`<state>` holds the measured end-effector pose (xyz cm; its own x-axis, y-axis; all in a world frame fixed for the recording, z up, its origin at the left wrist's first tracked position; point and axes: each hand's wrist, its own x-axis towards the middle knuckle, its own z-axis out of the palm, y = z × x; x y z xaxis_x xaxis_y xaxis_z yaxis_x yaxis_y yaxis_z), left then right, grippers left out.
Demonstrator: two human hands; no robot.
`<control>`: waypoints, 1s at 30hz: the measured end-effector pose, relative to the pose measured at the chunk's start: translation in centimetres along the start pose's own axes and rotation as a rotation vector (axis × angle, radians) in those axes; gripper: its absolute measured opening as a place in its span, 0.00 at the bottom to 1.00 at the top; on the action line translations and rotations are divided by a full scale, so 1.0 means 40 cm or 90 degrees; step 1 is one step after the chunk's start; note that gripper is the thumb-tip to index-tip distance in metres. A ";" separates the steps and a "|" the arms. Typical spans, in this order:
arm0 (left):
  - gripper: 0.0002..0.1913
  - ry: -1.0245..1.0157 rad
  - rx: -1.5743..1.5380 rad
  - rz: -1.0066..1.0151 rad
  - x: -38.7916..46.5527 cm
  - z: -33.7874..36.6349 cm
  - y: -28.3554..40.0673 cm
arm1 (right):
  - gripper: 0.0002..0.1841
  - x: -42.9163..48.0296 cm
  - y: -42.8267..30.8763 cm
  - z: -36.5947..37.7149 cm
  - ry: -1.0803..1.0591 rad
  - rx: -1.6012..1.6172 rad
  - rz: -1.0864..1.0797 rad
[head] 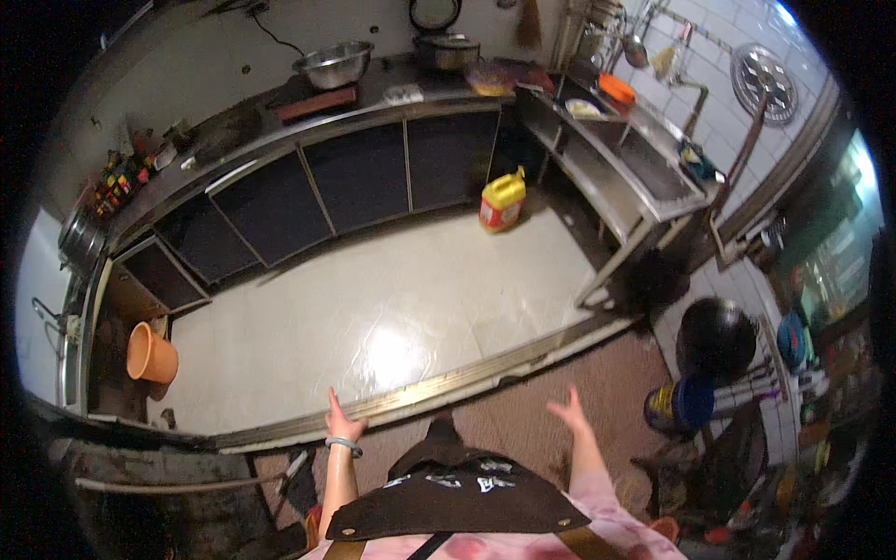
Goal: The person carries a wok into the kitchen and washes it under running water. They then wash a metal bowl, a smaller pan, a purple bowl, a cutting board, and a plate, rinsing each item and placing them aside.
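Both of my arms reach forward over a metal door track (448, 383) set in the floor. My left hand (343, 423), with a grey bangle at the wrist, has its fingers apart and is empty. Off to the right, my right hand (570, 413) also holds nothing, thumb and fingers spread above the reddish-brown floor (504, 420). A dark apron (455, 497) bearing writing covers my front. Beyond the track lies a pale, shiny kitchen floor (364, 287). On it stand a yellow plastic jug (502, 201) by the cabinets and an orange bucket (159, 357) at the far left.
Dark-fronted cabinets (364, 171) line the back beneath a counter with a metal basin (334, 66) and a lidded pot (448, 52). A steel sink stand (658, 175) runs along the right. Nearer, at right, are a dark rounded vessel (717, 339) and a blue bucket (689, 406).
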<state>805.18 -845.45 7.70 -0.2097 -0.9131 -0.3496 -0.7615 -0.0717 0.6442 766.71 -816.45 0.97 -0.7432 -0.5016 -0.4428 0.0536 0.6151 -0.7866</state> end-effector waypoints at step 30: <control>0.26 -0.317 -0.746 -0.018 1.407 0.507 1.760 | 0.12 1.418 -0.977 -0.326 -0.078 0.275 0.041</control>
<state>727.33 -893.76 19.58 -0.6024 -0.6749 -0.4261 0.1726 -0.6313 0.7561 713.75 -861.01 12.20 -0.6467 -0.5548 -0.5234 0.3899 0.3494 -0.8520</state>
